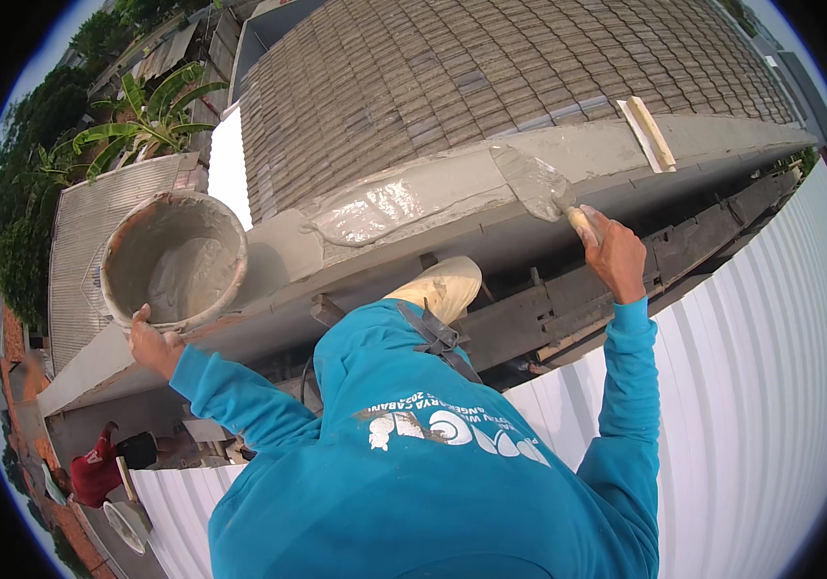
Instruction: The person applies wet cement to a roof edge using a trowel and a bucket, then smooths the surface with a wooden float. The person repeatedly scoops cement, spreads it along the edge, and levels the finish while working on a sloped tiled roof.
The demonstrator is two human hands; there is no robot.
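Observation:
My left hand [150,342] grips the lower rim of a round bucket [134,259] smeared with wet grey mortar, resting on the concrete ledge [278,261]. My right hand [611,253] holds the wooden handle of a trowel [541,185], whose blade lies on the ledge top in a shiny patch of wet mortar [385,205]. Both arms wear teal sleeves.
A tiled roof [491,68] lies beyond the ledge. A wooden float [647,133] sits on the ledge to the right. White corrugated sheeting [761,386] is under my right arm. Dark timber planks [568,304] run below the ledge. A person in red [95,471] crouches far below.

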